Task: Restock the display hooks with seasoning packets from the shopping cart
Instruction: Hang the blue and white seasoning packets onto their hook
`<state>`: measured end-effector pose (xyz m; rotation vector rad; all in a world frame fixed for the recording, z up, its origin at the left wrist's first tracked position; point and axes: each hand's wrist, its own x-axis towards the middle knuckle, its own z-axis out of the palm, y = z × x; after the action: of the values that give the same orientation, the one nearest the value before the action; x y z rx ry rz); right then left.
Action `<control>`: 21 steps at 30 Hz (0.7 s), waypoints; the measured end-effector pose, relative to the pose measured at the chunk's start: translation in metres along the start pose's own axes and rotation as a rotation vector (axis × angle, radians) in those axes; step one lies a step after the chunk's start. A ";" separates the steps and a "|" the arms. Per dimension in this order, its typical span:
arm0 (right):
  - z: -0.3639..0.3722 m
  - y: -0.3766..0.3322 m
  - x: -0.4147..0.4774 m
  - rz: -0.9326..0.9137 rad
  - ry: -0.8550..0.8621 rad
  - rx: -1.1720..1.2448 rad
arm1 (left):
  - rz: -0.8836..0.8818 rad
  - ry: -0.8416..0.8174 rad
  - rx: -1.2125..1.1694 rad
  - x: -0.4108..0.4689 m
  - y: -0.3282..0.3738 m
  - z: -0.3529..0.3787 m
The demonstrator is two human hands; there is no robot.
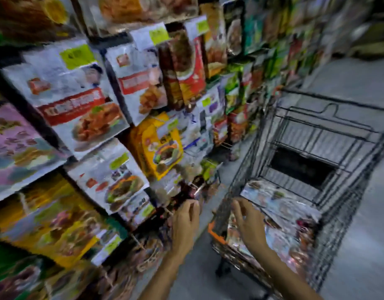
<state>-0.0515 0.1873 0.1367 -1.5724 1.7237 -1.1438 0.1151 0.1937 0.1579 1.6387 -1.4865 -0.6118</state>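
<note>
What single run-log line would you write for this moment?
phase: restocking | left hand: at hanging dark packets, grip unclear | right hand: open, over loose packets in cart

The display (143, 87), hung with packets in rows, fills the left side from 7 to 12 o'clock. The shopping cart (316, 135) stands on the floor (360, 87) at 3 to 5 o'clock, just beside it. Seasoning packets (279, 204) lie in the cart's near end at 5 o'clock.

Center bottom, my left hand (185, 217) meets a dark smear (186, 191) I can't identify; the packets (279, 204) in the cart (316, 135) blur together.
</note>
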 end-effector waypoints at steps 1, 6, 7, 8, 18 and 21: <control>-0.011 0.017 0.003 0.055 0.016 -0.009 | -0.017 -0.058 -0.010 0.005 0.002 0.025; -0.050 0.105 0.016 0.276 0.081 -0.107 | -0.049 -0.313 -0.008 0.023 -0.002 0.132; -0.054 0.122 0.018 0.326 0.093 -0.131 | -0.049 -0.356 0.009 0.026 -0.005 0.150; -0.058 0.140 0.020 0.375 0.105 -0.150 | -0.046 -0.393 0.026 0.029 -0.010 0.167; -0.033 0.285 0.034 0.821 0.201 -0.174 | -0.220 -0.696 0.246 0.064 -0.100 0.293; -0.015 0.321 0.041 0.965 0.157 -0.161 | -0.261 -0.711 0.302 0.067 -0.126 0.320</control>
<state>-0.2375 0.1378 -0.1238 -0.5355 2.3051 -0.6333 -0.0569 0.0453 -0.1084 1.9808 -1.9448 -1.2625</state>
